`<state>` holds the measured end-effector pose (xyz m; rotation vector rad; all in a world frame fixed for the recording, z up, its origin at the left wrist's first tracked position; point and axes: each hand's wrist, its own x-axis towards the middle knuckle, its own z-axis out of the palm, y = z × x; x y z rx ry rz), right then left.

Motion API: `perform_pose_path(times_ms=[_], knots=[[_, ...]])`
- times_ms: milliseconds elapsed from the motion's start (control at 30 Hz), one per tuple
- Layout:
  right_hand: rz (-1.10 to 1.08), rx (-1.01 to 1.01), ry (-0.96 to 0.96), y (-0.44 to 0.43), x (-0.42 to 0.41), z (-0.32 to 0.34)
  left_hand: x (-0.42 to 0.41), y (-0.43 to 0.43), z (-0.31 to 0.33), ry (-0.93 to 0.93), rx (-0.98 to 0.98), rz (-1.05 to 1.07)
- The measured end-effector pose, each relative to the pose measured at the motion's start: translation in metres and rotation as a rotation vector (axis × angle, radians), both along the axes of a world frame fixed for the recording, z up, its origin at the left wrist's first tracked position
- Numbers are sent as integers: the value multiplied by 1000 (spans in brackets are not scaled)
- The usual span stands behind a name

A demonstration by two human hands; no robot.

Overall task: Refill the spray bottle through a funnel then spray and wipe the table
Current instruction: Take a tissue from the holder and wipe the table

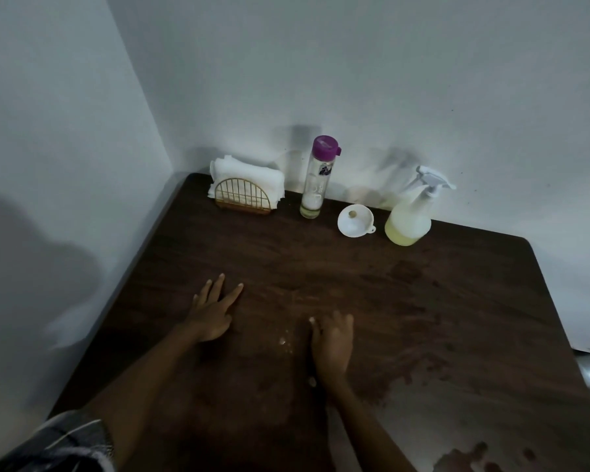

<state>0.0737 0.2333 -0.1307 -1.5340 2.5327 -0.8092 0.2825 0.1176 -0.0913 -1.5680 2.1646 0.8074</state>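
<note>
Dark wooden table point(423, 301) under me: my left hand point(210, 315) lies flat, fingers spread, empty; my right hand point(332, 345) rests palm-down, empty. Well beyond my right hand stand the spray bottle point(410, 216) and, just left of it, the funnel point(355, 220).

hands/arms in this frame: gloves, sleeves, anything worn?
No gloves: the left hand and right hand are both bare, with no rings, watch or bands that I can make out. Both forearms are uncovered up to the frame edge. The only clothing in view is a grey, dark-patterned fabric with a thin white cord at the bottom left, by the left arm; the picture is dim, so fine detail is unclear.
</note>
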Motion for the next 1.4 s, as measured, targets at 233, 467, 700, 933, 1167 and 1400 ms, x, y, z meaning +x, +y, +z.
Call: perform_pose_path(times_ms=[233,467,700,933,1167,1400], knots=[[112,18,-55,-6,9,13,0,-1,1,2,10,11],[220,87,60,-21,35,17,0,0,4,2,22,10],[328,74,185,18,-28,3,-2,-2,3,-14,22,10],[-8,-28,123,51,-22,5,-1,1,0,-19,4,8],[428,14,185,72,-6,3,-2,1,2,-21,1,12],[12,72,145,100,-16,7,-1,2,1,-10,-8,15]])
